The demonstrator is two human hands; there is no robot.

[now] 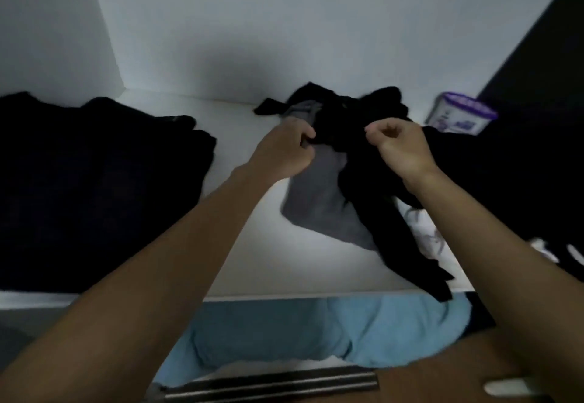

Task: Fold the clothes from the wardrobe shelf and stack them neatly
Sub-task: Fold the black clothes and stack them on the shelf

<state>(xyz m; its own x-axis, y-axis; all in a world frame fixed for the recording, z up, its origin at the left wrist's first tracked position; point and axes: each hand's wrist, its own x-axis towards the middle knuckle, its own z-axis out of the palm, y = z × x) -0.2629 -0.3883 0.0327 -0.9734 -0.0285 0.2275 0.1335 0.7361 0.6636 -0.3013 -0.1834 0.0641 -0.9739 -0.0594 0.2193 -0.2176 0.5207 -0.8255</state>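
Left hand [284, 147] pinches the black garment [366, 188], its length running from the hands toward me. Right hand [399, 147] is curled, grip unclear.

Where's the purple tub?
In the head view, the purple tub stands at the back right of the shelf, just behind the black clothes, beyond the right hand.

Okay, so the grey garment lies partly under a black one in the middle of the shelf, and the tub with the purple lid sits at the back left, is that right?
Not quite. The head view shows the tub with the purple lid at the back right of the shelf, not the back left. The grey garment does lie partly under the black garment in the middle.
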